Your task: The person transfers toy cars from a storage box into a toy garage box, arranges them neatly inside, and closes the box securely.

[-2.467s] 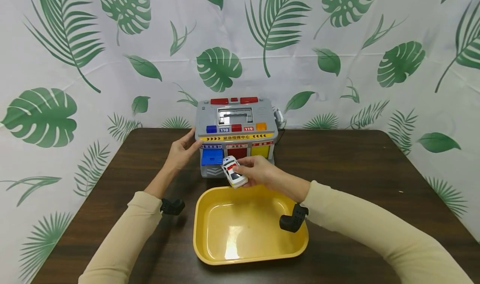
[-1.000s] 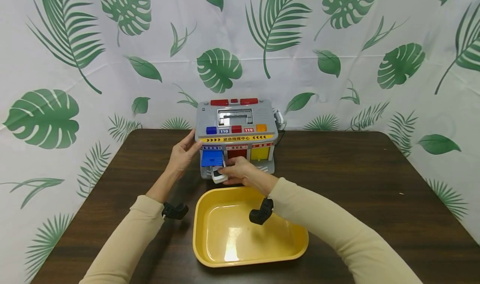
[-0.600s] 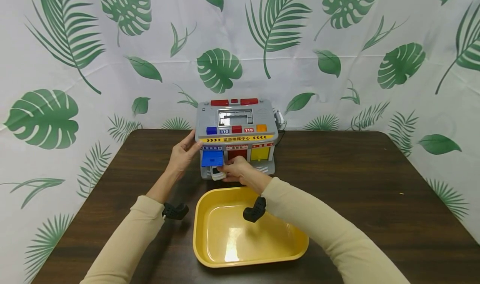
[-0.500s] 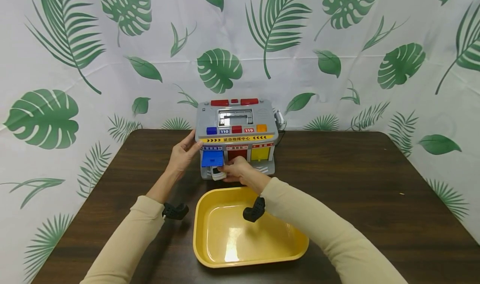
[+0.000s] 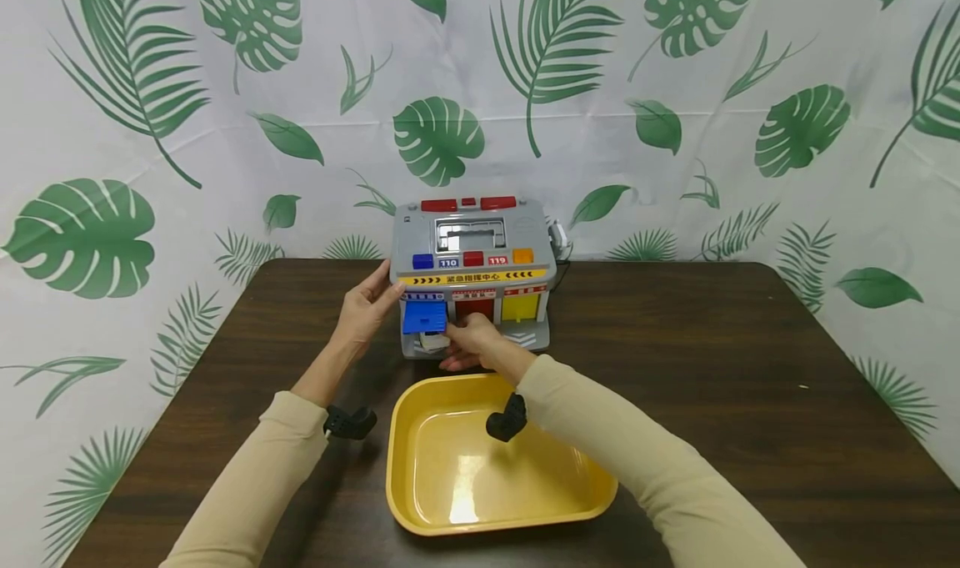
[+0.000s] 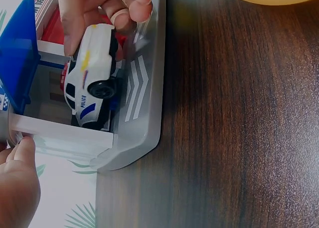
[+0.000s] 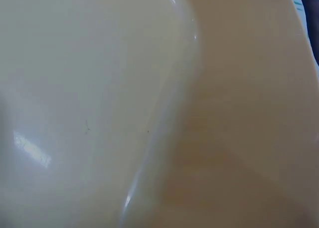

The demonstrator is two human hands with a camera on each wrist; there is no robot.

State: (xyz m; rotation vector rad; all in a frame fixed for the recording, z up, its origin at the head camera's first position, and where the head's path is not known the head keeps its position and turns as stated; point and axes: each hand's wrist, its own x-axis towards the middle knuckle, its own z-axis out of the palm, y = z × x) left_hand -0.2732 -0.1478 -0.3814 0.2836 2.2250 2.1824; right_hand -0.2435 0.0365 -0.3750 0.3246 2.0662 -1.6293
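Observation:
A toy emergency station with a raised blue door stands at the back of the table. My left hand holds its left side, thumb at the front edge. In the left wrist view a white toy police car sits tilted in the doorway under the blue door, front end inward. My right hand grips the car's rear end, with the thumb on one side and curled fingers on the other. The door partly hides the car in the head view.
A yellow tray lies in front of the station, under my right forearm. Red and yellow doors beside the blue one are down. A white piece hangs on the station's right side. A leaf-print cloth hangs behind.
My right hand has carried the police car left from over the tray's back edge and pushed it under the blue door. Its lower fingers have just shifted. My left hand has stayed put.

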